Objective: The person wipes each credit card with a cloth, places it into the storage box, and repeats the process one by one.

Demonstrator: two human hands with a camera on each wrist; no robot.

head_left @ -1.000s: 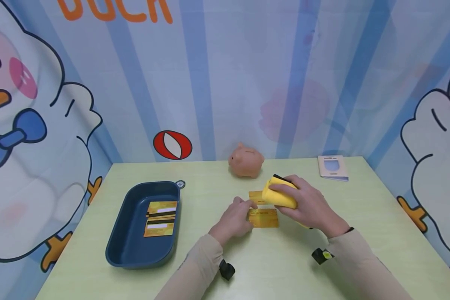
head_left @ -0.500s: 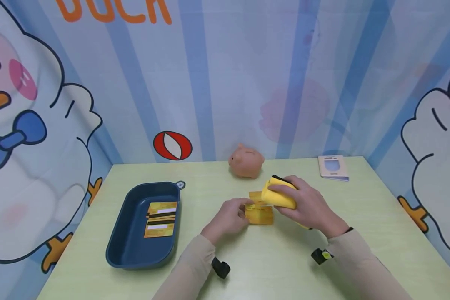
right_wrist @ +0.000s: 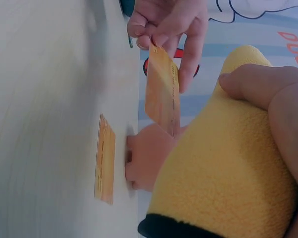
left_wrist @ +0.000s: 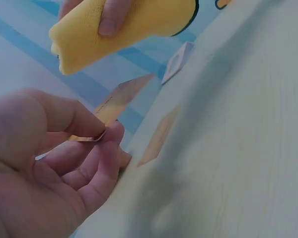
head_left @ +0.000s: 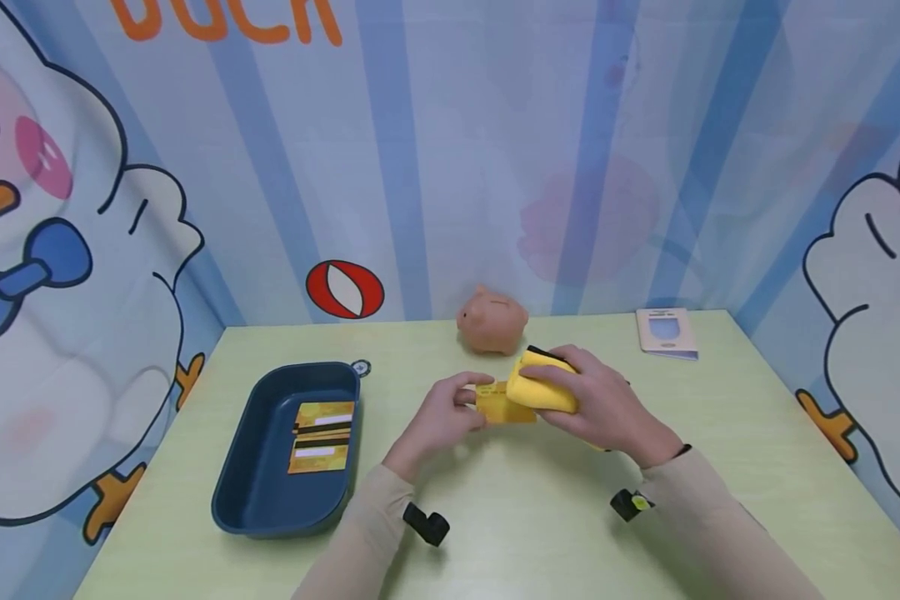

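Note:
A gold bank card (head_left: 498, 407) is pinched at its left end by my left hand (head_left: 442, 414), between thumb and fingers, raised off the table. My right hand (head_left: 611, 404) grips a folded yellow cloth (head_left: 543, 385) with a black edge. In the head view the cloth overlaps the right end of the card; the left wrist view shows a gap between them. A second gold card (right_wrist: 105, 161) lies flat on the table below, in front of the piggy bank, and the head view hides it behind the hands and cloth.
A dark blue tray (head_left: 251, 492) stands at the left, with gold cards (head_left: 320, 454) lying stripe side up in it. A small round disc (head_left: 361, 367) is by its far corner. A pink piggy bank (head_left: 492, 323) and a pale booklet (head_left: 666, 333) are at the table's back.
My left hand has drawn the nearer card left and lifted it off the table, pinching its end. My right hand has shifted slightly left with the cloth.

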